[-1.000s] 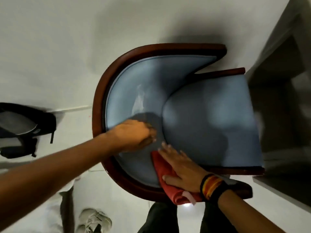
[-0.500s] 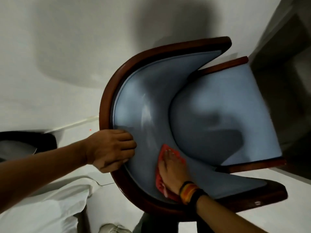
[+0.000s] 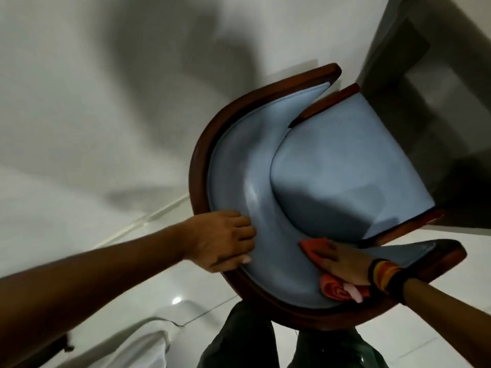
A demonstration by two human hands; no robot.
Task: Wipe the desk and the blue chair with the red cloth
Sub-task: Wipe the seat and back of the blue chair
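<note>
- Since the earlier frame, the right hand (image 3: 342,264) has carried the red cloth (image 3: 332,284) along the curved inner back of the blue chair (image 3: 345,160), from its middle toward the right arm end; the left hand (image 3: 225,240) has kept its place on the wooden rim (image 3: 202,155).
- Right hand: lies flat on the cloth, palm down, fingers together and pressing the fabric against the padding. Cloth corners show beyond the fingertips and bunched under the wrist, beside a pale tag.
- Left hand: fingers curled together over the rim at the back's left edge, thumb underneath. Judged to be a bracing hold, so the chair does not shift under the wiping pressure.
- Cloth position: on the lower right stretch of the padded back, just beside the seat's near edge and close to the right arm end.
- Chair position: on the white floor (image 3: 79,128), its front close to a dark unit at the upper right, possibly the desk; cannot confirm.
- Assessment: chair back in hand; seat looks untouched by the cloth at this moment, desk status unknown.
</note>
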